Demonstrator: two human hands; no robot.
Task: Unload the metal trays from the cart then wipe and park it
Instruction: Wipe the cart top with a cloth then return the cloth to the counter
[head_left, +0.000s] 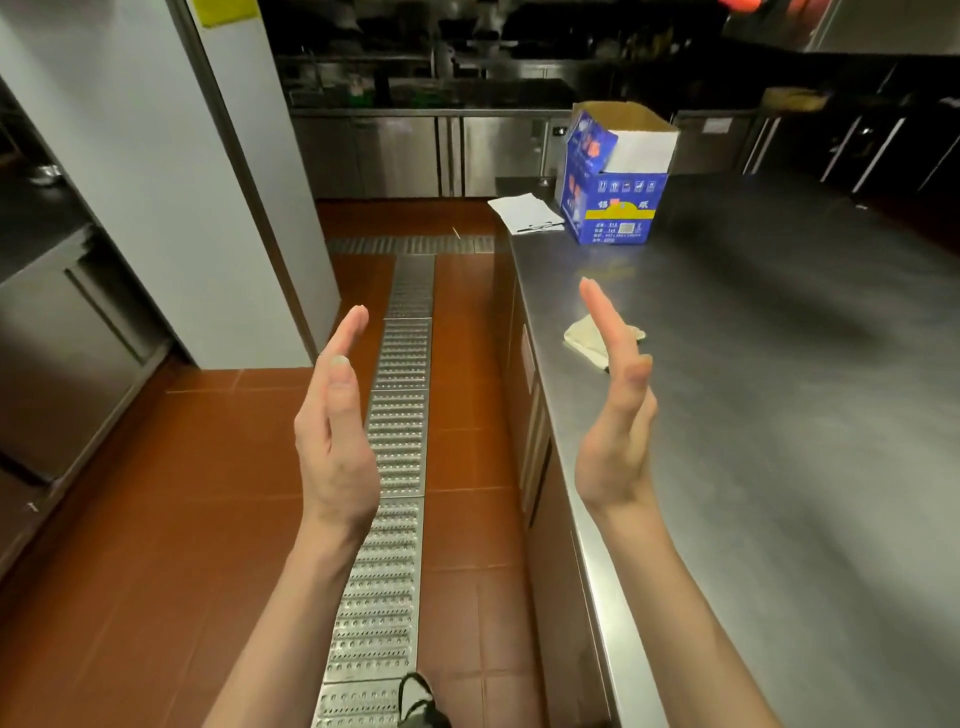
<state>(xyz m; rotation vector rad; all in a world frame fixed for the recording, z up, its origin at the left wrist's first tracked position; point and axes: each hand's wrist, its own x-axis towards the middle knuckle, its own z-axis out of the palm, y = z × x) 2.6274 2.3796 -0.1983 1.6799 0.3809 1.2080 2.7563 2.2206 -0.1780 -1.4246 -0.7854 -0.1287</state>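
— What are your hands doing?

— Your left hand (335, 431) and right hand (615, 415) are raised in front of you, palms facing each other and well apart, fingers (349, 332) straight and holding nothing.

— Where's the cart with the metal trays?

— You can't see either here. To your right runs a steel desk (779, 415). A pale folded cloth (587, 338) lies near its left edge, partly behind your right fingers. Farther back stands an open blue cardboard box (615, 176), with papers (524, 210) just beside it.

— And below?

— Red floor tiles (182, 519) with a metal drain grate (395, 467) between your arms.
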